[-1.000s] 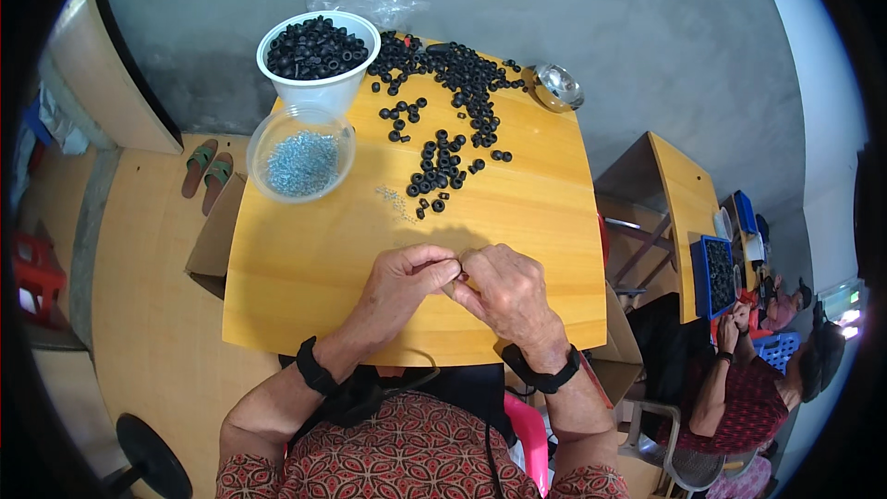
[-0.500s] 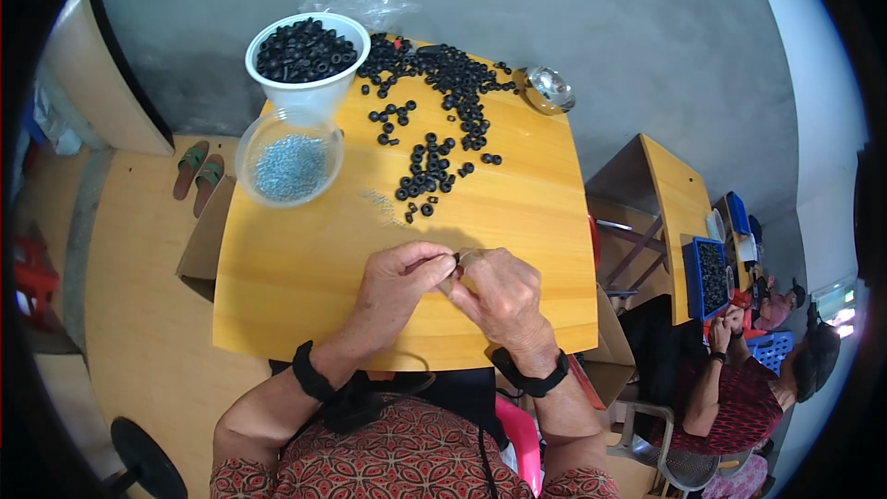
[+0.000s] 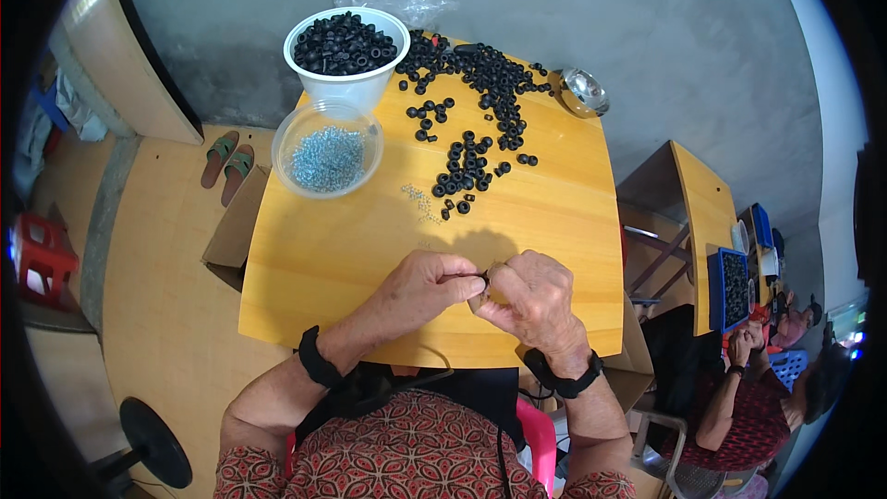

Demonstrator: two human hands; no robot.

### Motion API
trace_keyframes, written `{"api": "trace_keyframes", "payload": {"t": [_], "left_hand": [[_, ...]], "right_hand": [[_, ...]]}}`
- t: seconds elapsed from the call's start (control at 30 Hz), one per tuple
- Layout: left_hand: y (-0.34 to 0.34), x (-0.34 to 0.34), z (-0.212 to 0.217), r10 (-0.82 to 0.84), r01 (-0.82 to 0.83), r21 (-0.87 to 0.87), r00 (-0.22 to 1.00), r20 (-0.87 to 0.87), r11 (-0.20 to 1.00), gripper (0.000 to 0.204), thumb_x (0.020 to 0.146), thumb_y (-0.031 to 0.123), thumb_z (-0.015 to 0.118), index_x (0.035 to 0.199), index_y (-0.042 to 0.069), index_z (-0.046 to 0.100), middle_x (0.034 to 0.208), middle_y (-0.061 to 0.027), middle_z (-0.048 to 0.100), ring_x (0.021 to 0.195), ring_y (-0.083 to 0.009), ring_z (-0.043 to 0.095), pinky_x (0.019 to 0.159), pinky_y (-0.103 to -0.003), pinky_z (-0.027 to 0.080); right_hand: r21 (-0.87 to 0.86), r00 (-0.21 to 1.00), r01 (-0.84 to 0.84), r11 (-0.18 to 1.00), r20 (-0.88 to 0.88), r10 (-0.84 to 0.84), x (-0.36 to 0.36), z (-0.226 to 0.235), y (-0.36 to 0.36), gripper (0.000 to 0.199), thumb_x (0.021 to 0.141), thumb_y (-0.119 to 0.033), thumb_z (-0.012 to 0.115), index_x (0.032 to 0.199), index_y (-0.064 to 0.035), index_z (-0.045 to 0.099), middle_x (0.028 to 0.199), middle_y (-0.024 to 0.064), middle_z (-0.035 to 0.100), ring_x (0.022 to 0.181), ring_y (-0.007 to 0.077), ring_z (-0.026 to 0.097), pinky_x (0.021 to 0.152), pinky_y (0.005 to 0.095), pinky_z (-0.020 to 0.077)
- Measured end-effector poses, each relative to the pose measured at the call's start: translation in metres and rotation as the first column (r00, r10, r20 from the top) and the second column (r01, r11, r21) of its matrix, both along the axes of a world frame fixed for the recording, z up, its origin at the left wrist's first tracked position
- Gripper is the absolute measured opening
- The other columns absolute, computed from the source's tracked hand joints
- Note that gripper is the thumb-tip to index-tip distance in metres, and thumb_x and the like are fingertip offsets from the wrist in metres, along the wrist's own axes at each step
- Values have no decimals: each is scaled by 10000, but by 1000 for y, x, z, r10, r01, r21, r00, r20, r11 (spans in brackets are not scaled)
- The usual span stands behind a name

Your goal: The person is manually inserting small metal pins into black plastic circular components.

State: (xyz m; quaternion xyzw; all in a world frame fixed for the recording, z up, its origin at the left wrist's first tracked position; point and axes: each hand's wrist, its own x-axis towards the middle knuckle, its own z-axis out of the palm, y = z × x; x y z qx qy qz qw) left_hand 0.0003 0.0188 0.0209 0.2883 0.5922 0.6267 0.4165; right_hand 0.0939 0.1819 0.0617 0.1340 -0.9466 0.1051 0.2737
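Note:
Over the near part of the table, my left hand (image 3: 434, 285) pinches a small black ring-like part (image 3: 484, 279) between thumb and forefinger. My right hand (image 3: 536, 300) is closed against it, fingers curled and thumb bent. What the right fingers grip is hidden. Beyond the hands lie a few loose black round parts (image 3: 464, 207) with holes, and a small scatter of tiny clear-silvery pieces (image 3: 420, 201). A clear round tub (image 3: 374, 162) of bluish-silver small pieces stands to the left. Behind it, a white bowl (image 3: 346, 83) is heaped with more black parts.
Many black parts (image 3: 504, 83) spread over the table's (image 3: 554, 194) far side, near a shiny metal bowl (image 3: 584, 92). A clear plastic bag (image 3: 393, 0) lies at the back. Cardboard boxes (image 3: 236, 231) flank the table. Another person (image 3: 748, 397) works at a table on the right.
The view has shifted, so the table appears farther right. Both hands stay together at the small black part, slightly nearer to me, and the right hand has turned a little.

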Motion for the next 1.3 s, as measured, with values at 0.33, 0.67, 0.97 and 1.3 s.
{"api": "trace_keyframes", "payload": {"t": [0.33,0.67,0.97,1.3], "left_hand": [[-7,3,-4,11,-15,-65,998,-63,998,257,890,218,625,878,-33,680,677,10,574,644,-69,489,586,-270,410],[-6,-3,-6,-44,44,4,997,63,999,218,931,167,605,997,-27,679,890,-7,662,837,-65,578,769,-238,469],[5,2,8,119,-122,28,987,105,992,245,897,128,650,1074,-42,658,958,-20,666,896,-82,602,813,-241,484],[7,3,14,142,-142,93,990,6,986,246,885,145,656,1040,-45,676,911,-54,699,850,-83,629,761,-235,507]], "right_hand": [[-74,998,-55,996,19,56,2,-8,-8,249,666,-82,749,642,-103,503,568,32,461,492,199,523,447,326,425],[-99,1000,4,995,-28,-7,1,-17,-11,262,667,-88,761,648,-101,501,558,38,475,490,211,529,450,336,435],[59,997,79,995,14,-80,-1,4,-1,241,688,-144,760,706,-96,524,605,47,497,557,216,558,500,330,458],[64,998,63,996,-29,-61,0,14,1,220,692,-152,744,709,-102,530,606,37,476,551,206,549,499,324,455]]}}
